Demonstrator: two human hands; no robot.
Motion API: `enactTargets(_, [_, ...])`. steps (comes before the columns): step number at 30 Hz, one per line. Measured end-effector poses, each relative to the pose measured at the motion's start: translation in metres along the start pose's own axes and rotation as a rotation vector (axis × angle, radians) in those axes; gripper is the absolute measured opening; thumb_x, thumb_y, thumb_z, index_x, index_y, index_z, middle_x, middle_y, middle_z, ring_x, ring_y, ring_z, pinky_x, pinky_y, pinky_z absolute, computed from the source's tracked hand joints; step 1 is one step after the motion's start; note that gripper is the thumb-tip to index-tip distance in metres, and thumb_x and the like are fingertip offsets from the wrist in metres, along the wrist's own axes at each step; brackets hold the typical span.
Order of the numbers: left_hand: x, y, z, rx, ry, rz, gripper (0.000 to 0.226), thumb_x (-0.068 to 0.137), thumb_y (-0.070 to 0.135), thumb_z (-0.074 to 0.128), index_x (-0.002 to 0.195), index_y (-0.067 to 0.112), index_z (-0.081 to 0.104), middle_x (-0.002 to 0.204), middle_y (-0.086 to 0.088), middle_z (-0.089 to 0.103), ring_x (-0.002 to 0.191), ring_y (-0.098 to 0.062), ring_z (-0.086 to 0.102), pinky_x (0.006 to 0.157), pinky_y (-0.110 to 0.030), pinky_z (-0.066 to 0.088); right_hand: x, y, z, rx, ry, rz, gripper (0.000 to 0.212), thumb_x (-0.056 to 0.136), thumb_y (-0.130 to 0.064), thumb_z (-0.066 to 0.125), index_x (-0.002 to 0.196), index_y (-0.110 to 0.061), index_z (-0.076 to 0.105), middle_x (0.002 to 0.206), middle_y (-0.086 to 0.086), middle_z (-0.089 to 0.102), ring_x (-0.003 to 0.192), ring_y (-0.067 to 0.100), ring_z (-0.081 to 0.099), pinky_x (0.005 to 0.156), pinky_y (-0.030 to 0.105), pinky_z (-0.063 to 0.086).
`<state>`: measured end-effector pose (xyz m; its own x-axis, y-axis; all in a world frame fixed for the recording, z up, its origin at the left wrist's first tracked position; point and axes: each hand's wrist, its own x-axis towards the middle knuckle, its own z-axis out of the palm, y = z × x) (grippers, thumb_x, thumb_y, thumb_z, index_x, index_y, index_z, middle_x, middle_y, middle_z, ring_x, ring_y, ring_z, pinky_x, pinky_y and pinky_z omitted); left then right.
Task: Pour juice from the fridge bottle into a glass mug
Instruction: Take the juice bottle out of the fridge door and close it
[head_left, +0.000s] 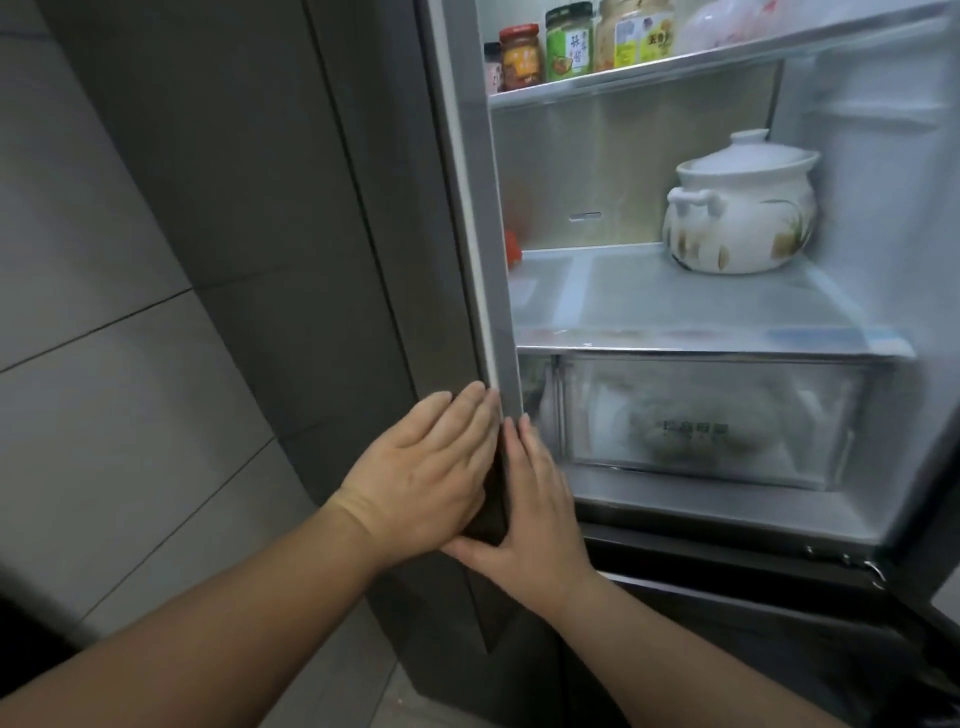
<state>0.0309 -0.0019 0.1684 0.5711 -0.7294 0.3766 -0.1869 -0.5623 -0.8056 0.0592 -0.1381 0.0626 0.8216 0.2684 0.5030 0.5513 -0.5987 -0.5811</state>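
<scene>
The fridge door (311, 260) on the left has a dark grey, smooth matt skin, edged by a pale rubbery seal (467, 208), and the wall tiles (78, 260) further left look smooth with a dull sheen. Inside, the far back panel (597, 171) reads as brushed metal, the shelf (675, 306) as clear glass, and the near drawer (717, 415) as clear, fogged plastic. The pot (743, 208) is glossy white glazed ceramic; the jars (569, 41) look like glass with paper labels.

It was a home kitchen. A tall grey fridge (460, 208) stood open beside grey wall tiles (104, 322). Inside sat food jars with bright labels (569, 41) and a white china pot with a lid (740, 208).
</scene>
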Motion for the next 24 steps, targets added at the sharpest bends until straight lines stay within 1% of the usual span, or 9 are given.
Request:
enactTargets(2, [-0.018,0.006,-0.015,-0.046,0.016,-0.101,0.047,0.083,0.033,0.053,0.120,0.007,0.065,0.130,-0.012,0.060,0.127,-0.027,0.042,0.107,-0.042,0.024,-0.014,-0.007,0.008,-0.049,-0.011,-0.046,0.116,0.067,-0.081,0.051,0.151,-0.032,-0.011,0.161,0.004,0.000,0.148,0.020,0.007,0.118,0.043,0.016])
enactTargets(6, [-0.042,0.014,-0.050,-0.130,0.016,-0.324,0.042,0.079,0.034,0.053,0.112,0.013,0.070,0.124,-0.010,0.064,0.118,-0.026,0.047,0.097,-0.043,0.031,-0.030,-0.025,0.022,-0.097,0.160,-0.174,0.107,0.069,-0.064,0.050,0.153,-0.027,-0.004,0.153,0.011,0.019,0.141,0.026,0.021,0.110,0.048,0.026])
enactTargets(9, [-0.041,0.011,-0.067,-0.130,0.017,-0.414,0.043,0.079,0.032,0.057,0.116,0.012,0.068,0.129,-0.011,0.060,0.123,-0.027,0.046,0.101,-0.044,0.030,-0.024,-0.045,0.023,-0.057,0.147,-0.155,0.101,0.074,-0.060,0.045,0.153,-0.026,-0.007,0.157,0.008,0.013,0.144,0.023,0.014,0.118,0.040,0.015])
enactTargets(10, [-0.039,0.008,-0.072,-0.125,0.014,-0.427,0.044,0.078,0.030,0.061,0.117,0.011,0.067,0.130,-0.012,0.059,0.124,-0.028,0.045,0.102,-0.045,0.030,-0.022,-0.053,0.025,-0.085,0.110,-0.168,0.097,0.076,-0.059,0.042,0.154,-0.022,0.000,0.157,0.010,0.015,0.144,0.023,0.013,0.117,0.038,0.010])
enactTargets(13, [-0.028,-0.001,-0.082,-0.126,-0.043,-0.445,0.050,0.075,0.024,0.061,0.122,0.008,0.063,0.135,-0.016,0.054,0.128,-0.031,0.040,0.105,-0.047,0.028,-0.026,-0.076,0.036,-0.214,-0.026,-0.206,0.080,0.078,-0.053,0.037,0.143,-0.007,0.043,0.144,0.019,0.046,0.136,0.028,0.028,0.115,0.038,0.007])
enactTargets(16, [-0.022,-0.017,-0.089,-0.088,-0.186,-0.531,0.058,0.078,0.023,0.050,0.132,0.003,0.052,0.141,-0.022,0.046,0.133,-0.036,0.037,0.111,-0.048,0.019,-0.037,-0.092,0.054,-0.174,-0.045,-0.250,0.073,0.075,-0.054,0.040,0.125,-0.006,0.063,0.125,0.020,0.062,0.127,0.032,0.035,0.115,0.040,0.008])
enactTargets(20, [-0.034,-0.037,-0.092,-0.045,-0.371,-0.667,0.062,0.080,0.025,0.055,0.135,-0.003,0.048,0.135,-0.025,0.051,0.124,-0.037,0.050,0.112,-0.045,0.012,-0.035,-0.101,0.058,0.026,0.185,-0.390,0.072,0.075,-0.052,0.050,0.133,-0.008,0.046,0.135,0.013,0.043,0.125,0.028,0.038,0.110,0.037,0.020])
enactTargets(22, [-0.049,-0.046,-0.094,-0.052,-0.406,-0.705,0.060,0.080,0.026,0.054,0.132,-0.002,0.051,0.127,-0.023,0.058,0.114,-0.035,0.057,0.106,-0.044,0.021,-0.016,-0.105,0.047,0.151,0.312,-0.382,0.064,0.080,-0.046,0.052,0.136,-0.016,0.040,0.137,0.007,0.038,0.128,0.026,0.039,0.104,0.044,0.030])
enactTargets(24, [-0.058,-0.051,-0.097,-0.044,-0.396,-0.718,0.056,0.080,0.027,0.056,0.128,-0.001,0.056,0.113,-0.017,0.066,0.099,-0.033,0.062,0.096,-0.042,0.030,0.012,-0.106,0.033,0.195,0.389,-0.343,0.059,0.085,-0.039,0.050,0.139,-0.019,0.036,0.141,0.007,0.036,0.133,0.026,0.037,0.106,0.046,0.030])
